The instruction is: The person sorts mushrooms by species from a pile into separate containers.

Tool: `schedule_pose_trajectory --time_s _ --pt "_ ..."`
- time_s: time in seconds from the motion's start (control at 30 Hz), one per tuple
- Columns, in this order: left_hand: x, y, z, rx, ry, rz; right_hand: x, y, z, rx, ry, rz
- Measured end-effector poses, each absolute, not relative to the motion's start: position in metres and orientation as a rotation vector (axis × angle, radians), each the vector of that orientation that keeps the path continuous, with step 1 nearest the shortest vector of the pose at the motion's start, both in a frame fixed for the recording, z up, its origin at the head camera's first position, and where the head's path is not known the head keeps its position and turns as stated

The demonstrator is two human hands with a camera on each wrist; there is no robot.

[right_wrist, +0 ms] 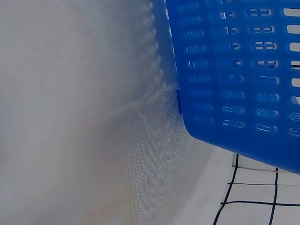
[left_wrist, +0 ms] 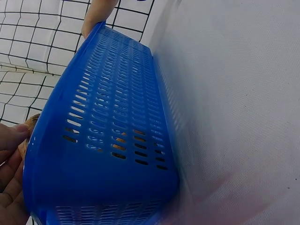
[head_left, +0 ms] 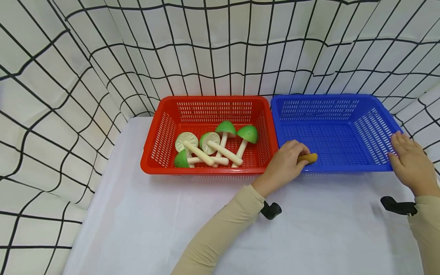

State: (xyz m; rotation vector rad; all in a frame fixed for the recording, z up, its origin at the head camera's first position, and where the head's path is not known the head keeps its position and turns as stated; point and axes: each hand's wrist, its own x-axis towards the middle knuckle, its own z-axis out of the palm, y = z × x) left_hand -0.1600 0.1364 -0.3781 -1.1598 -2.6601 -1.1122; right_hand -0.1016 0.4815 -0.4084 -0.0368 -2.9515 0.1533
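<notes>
My left hand (head_left: 285, 162) pinches a yellow-brown, rounded-end piece (head_left: 311, 158) over the front left corner of the blue basket (head_left: 326, 97). Most of that piece is hidden by the fingers, and I cannot tell its kind. In the left wrist view, its brown surface (left_wrist: 32, 123) shows beside the thumb at the basket's rim, and orange-brown patches show through the slots lower down. With fingers straight, my right hand (head_left: 412, 164) rests on the basket's right rim. The right wrist view shows the basket's slotted outer wall (right_wrist: 234, 93) but not the hand.
Close against the blue basket's left side stands a red basket (head_left: 206, 170) holding several toy mushrooms (head_left: 247, 134) with green caps and cream stems. Both baskets sit on a white-covered table (head_left: 137, 229). White cloth with a black grid (head_left: 227, 57) rises behind and at the sides.
</notes>
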Motion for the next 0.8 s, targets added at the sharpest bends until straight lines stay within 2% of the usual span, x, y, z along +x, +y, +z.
schedule_pose_trajectory --time_s 0.37,0.5,0.8 --pt "-0.171 0.119 -0.372 -1.161 -2.611 -1.234 -0.109 0.484 -0.409 -0.005 -2.976 0.152" --pt "-0.188 0.096 -0.357 -1.129 -2.602 -1.256 -0.112 0.49 -0.406 0.04 -3.026 0.166" --pt "-0.229 0.029 -0.319 -0.989 -2.699 -1.053 -0.124 0.478 -0.382 -0.044 -3.042 0.065"
